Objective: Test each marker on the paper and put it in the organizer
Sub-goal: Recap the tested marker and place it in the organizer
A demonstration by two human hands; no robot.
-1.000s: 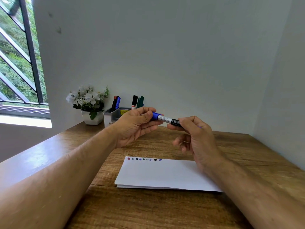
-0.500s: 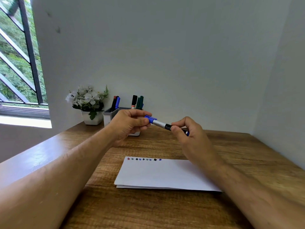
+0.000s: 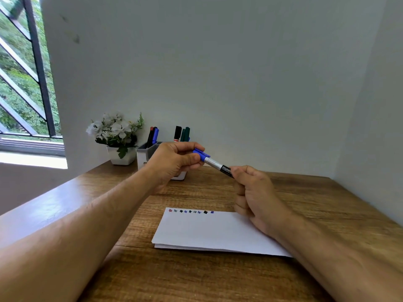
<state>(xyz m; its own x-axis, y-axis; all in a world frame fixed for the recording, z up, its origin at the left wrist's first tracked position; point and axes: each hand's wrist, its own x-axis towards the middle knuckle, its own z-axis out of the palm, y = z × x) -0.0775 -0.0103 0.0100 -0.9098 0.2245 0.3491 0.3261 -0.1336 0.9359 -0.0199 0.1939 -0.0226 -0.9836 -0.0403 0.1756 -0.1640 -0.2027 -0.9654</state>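
Plain white walls are meeting in a corner behind a wooden desk [image 3: 305, 192], with a barred window [image 3: 24, 83] showing green foliage at the far left.

Both hands are holding one blue marker [image 3: 214, 163] in the air above the desk, between the organizer and the paper. The marker is lying tilted, blue cap end higher and toward the organizer, dark barrel end lower. Left hand [image 3: 174, 162]: fingers curling around the blue cap, thumb pressing along its side. Right hand [image 3: 255, 192]: fingers curling into a closed grip around the dark end of the barrel, the silver midsection showing between the two hands. Whether the cap is fully seated on the barrel, cannot tell.

White paper [image 3: 207, 232] is lying flat on the desk, nearer the camera than the organizer, partly under the right wrist. A row of small test scribbles [image 3: 190, 211] is running along its far edge: one red, the rest blue, dark green or black.

White-and-grey organizer [image 3: 144, 155] is standing against the wall, partly hidden behind the left hand. Capped markers are standing upright in it: a red and a blue one [image 3: 153, 135] in one compartment, a black and green ones [image 3: 182, 133] in another behind.

A white pot of white flowers [image 3: 117, 136] is standing just beside the organizer, on its window side.
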